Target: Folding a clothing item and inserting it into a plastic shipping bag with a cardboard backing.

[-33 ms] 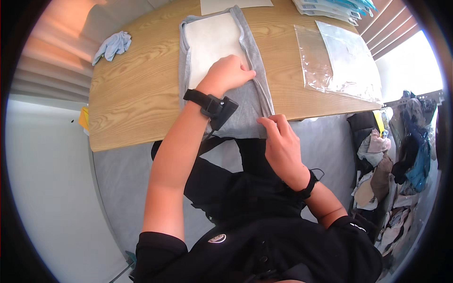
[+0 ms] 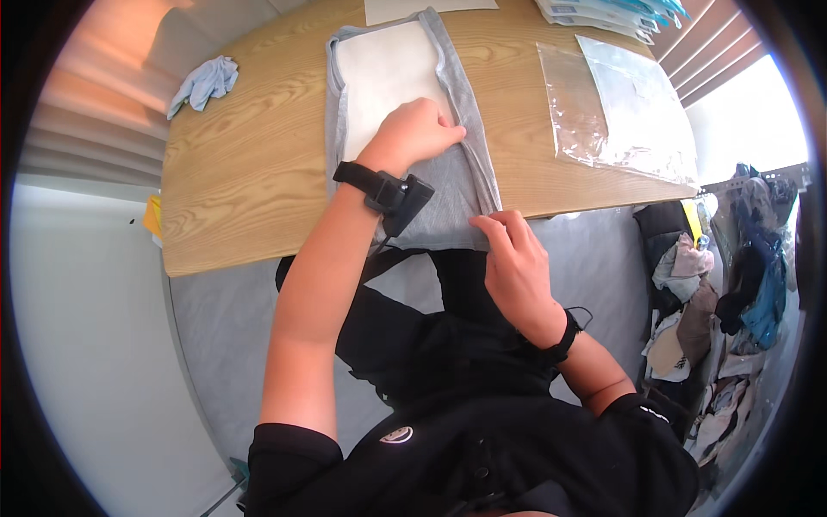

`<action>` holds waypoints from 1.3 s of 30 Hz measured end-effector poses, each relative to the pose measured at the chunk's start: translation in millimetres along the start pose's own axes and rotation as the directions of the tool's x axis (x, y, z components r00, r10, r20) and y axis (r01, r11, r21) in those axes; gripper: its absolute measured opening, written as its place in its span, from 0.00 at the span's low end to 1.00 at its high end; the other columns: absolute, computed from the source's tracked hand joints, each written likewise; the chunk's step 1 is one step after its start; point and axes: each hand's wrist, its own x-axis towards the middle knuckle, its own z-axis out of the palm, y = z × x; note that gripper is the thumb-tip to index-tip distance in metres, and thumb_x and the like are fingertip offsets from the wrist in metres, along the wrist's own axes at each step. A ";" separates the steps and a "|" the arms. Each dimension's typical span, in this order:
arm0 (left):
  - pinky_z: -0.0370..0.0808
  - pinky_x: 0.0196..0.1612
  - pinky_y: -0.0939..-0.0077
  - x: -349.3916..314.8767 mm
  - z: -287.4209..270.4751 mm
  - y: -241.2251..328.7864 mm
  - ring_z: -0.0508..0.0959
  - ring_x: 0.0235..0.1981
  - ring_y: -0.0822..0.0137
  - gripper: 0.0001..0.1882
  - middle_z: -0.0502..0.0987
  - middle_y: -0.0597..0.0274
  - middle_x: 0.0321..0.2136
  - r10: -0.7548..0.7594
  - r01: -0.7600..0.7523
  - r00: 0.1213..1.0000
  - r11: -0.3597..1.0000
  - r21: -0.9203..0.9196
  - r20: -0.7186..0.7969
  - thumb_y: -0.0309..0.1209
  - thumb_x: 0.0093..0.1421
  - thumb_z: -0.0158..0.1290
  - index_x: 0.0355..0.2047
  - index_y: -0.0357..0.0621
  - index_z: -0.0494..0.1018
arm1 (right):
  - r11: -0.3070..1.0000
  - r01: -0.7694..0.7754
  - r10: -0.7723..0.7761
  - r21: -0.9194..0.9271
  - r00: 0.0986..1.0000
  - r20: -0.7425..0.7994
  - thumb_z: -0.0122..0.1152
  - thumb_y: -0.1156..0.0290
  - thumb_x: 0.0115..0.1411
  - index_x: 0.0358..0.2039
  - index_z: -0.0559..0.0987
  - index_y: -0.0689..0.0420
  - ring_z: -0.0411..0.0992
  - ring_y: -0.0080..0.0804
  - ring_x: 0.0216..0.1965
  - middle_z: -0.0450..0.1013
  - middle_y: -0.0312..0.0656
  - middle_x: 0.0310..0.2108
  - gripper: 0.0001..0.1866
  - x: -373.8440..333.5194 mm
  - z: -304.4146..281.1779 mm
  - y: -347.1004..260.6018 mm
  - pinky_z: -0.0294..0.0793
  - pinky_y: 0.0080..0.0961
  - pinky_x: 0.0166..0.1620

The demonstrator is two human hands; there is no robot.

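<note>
Grey garment is being pressed flat by the left hand — its near-right edge is being pinched by the right hand; unchanged.

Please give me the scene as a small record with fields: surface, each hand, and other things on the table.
surface: wooden table
left hand: flat on grey garment, beside white board lying on it
right hand: pinching the garment's edge at the table's near rim
other things: clear plastic bags, blue cloth, stacked packets
</note>
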 end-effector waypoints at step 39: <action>0.73 0.31 0.64 -133.2 10.2 -60.1 0.77 0.27 0.54 0.07 0.75 0.54 0.27 -0.276 0.314 0.693 0.947 -0.067 -0.666 0.30 0.57 0.55 0.30 0.38 0.72 | 0.942 0.328 -0.326 0.065 0.945 -0.038 0.55 0.68 0.55 0.50 0.72 0.61 0.59 0.52 0.60 0.65 0.50 0.55 0.21 103.9 98.0 -36.9 0.56 0.48 0.63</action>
